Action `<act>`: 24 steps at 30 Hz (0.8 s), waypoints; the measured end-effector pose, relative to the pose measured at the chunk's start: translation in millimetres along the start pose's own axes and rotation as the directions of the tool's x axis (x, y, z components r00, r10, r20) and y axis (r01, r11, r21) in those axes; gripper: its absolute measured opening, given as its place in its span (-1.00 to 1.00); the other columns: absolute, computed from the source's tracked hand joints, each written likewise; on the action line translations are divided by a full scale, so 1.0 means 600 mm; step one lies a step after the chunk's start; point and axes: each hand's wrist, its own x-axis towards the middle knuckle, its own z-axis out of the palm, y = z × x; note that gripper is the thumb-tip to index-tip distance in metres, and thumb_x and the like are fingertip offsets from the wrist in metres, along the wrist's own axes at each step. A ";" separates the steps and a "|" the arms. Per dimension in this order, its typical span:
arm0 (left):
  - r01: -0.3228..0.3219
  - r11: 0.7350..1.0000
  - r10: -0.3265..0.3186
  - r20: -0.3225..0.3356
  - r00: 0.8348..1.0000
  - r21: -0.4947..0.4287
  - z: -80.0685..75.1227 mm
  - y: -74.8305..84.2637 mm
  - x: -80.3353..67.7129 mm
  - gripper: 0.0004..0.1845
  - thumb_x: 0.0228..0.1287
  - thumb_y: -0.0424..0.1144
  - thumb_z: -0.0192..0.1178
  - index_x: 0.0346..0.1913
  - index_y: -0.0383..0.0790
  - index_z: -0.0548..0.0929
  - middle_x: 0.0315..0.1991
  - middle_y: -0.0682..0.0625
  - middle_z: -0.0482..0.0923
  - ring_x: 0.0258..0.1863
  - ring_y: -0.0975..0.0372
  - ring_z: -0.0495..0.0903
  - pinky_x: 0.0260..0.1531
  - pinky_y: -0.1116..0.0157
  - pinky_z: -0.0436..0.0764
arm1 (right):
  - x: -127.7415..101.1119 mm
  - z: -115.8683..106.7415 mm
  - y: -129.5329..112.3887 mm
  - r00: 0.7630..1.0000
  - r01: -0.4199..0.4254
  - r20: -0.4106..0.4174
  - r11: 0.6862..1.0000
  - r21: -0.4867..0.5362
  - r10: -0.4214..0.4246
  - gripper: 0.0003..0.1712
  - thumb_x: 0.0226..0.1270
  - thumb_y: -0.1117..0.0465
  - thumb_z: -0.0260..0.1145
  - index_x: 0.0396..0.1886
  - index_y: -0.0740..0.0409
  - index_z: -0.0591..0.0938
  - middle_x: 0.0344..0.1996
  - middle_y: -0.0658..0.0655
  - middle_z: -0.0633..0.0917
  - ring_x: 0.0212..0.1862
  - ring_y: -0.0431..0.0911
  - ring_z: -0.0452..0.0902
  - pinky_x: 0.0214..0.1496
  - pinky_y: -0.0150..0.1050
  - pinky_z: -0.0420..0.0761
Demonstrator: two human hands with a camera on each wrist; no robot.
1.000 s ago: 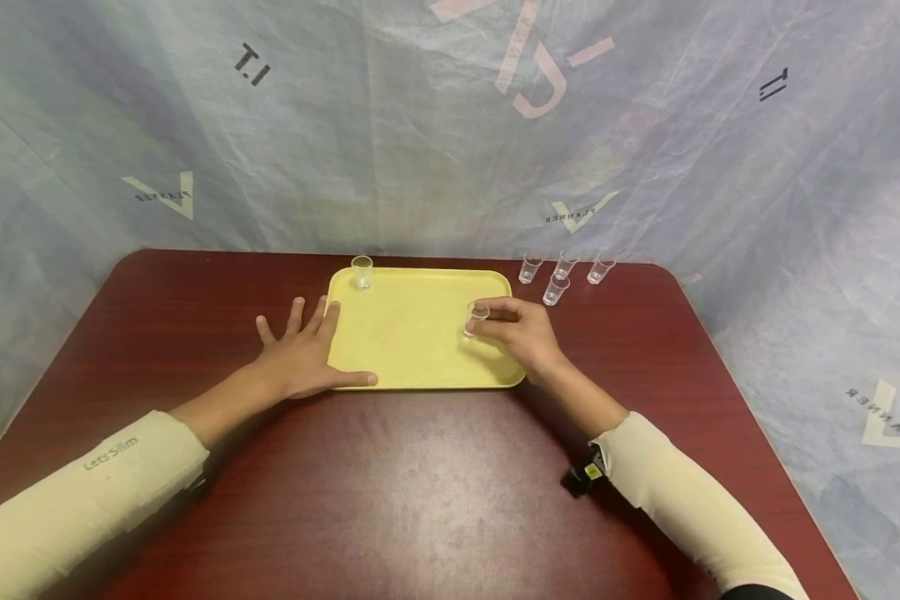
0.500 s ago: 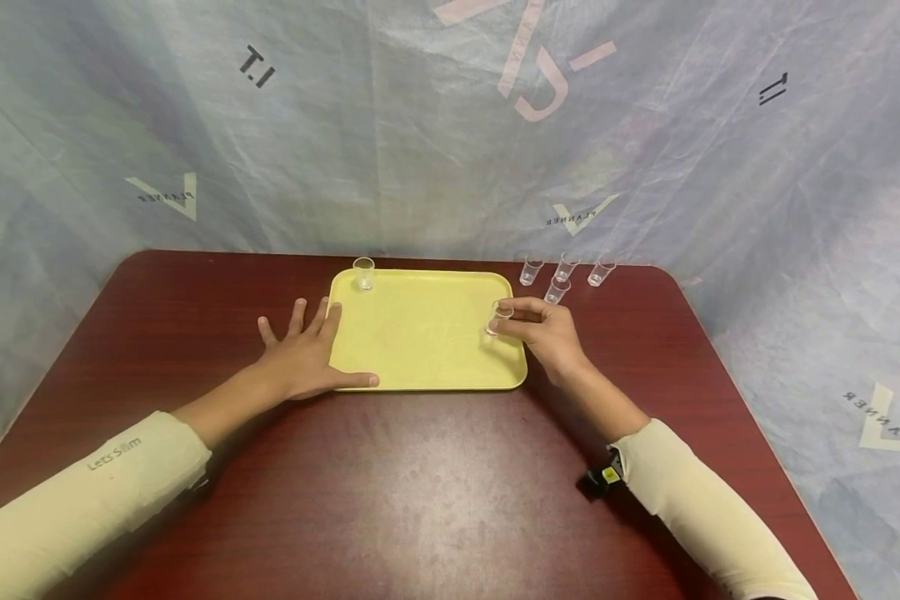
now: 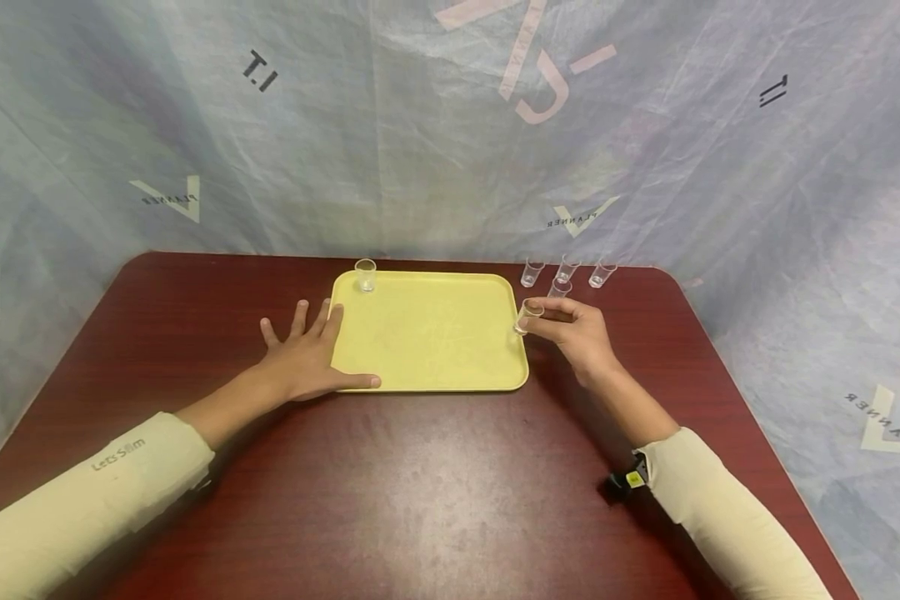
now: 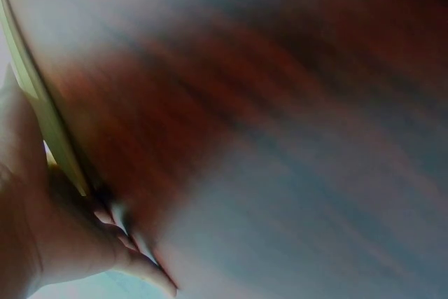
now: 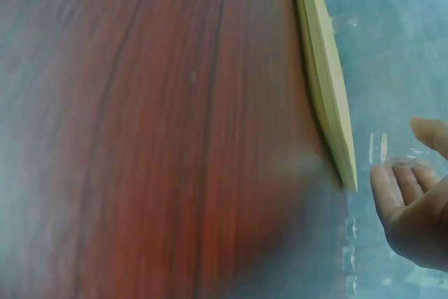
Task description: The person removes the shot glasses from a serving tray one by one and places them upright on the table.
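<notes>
With its thumb and fingers, my right hand point(image 3: 579, 337) pinches a small clear shot glass point(image 3: 527, 318) at the right rim of the yellow tray point(image 3: 427, 333). The right wrist view also shows that clear glass point(image 5: 399, 153) between the fingers; whether it touches the rim I cannot tell. My left hand point(image 3: 296, 362) lies spread over the tray's left edge, its thumb along the near left corner. Another clear shot glass point(image 3: 366, 277) stands upright at the tray's far left corner.
Several more clear shot glasses point(image 3: 566, 271) stand on the dark red table point(image 3: 435, 483) beyond the right hand, near the back edge. One is partly hidden behind that hand. A grey printed sheet point(image 3: 435, 167) hangs behind the table.
My right hand has moved to the right with the shot glass, from above the tray to its right rim. The left hand and the other glasses have stayed in place.
</notes>
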 end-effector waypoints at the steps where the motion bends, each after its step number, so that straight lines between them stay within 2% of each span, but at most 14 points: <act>1: -0.001 1.000 0.001 -0.002 1.000 -0.001 0.000 0.000 0.000 0.71 -0.01 0.94 0.15 0.90 -0.12 -0.29 0.90 -0.31 -0.34 0.85 -0.38 -0.47 0.46 -0.76 -0.52 | 0.000 -0.005 0.001 1.000 0.001 -0.003 1.000 -0.001 -0.001 -0.41 0.39 0.42 0.60 0.37 0.52 0.69 -0.15 -0.22 0.91 -0.06 -0.34 0.85 0.10 -0.41 0.82; 8: 0.001 1.000 -0.001 0.000 1.000 0.001 0.003 0.000 0.002 0.71 -0.02 0.94 0.15 0.90 -0.11 -0.29 0.90 -0.30 -0.33 0.86 -0.38 -0.46 0.47 -0.76 -0.51 | -0.003 -0.040 0.004 0.999 -0.022 -0.035 1.000 -0.006 0.022 -0.43 0.38 0.38 0.64 0.35 0.40 0.74 -0.17 -0.25 0.91 -0.09 -0.35 0.86 0.07 -0.44 0.81; 15: 0.000 1.000 0.000 -0.001 1.000 0.001 0.002 0.001 0.001 0.72 -0.03 0.96 0.12 0.90 -0.12 -0.29 0.89 -0.32 -0.34 0.85 -0.40 -0.47 0.44 -0.77 -0.53 | 0.002 -0.076 0.009 0.997 -0.052 -0.049 0.997 0.052 0.055 -0.33 0.37 0.39 0.65 0.42 0.48 0.66 -0.22 -0.16 0.94 -0.14 -0.30 0.91 0.09 -0.35 0.85; 24: -0.002 1.000 0.002 0.000 1.000 0.003 0.002 0.001 0.002 0.73 -0.06 0.98 0.10 0.90 -0.12 -0.29 0.90 -0.30 -0.35 0.85 -0.38 -0.48 0.46 -0.76 -0.53 | 0.022 -0.127 0.017 0.987 -0.087 -0.126 0.990 0.111 0.101 -0.56 0.37 0.44 0.63 0.22 0.26 0.81 -0.19 -0.18 0.93 -0.19 -0.33 0.90 0.01 -0.42 0.84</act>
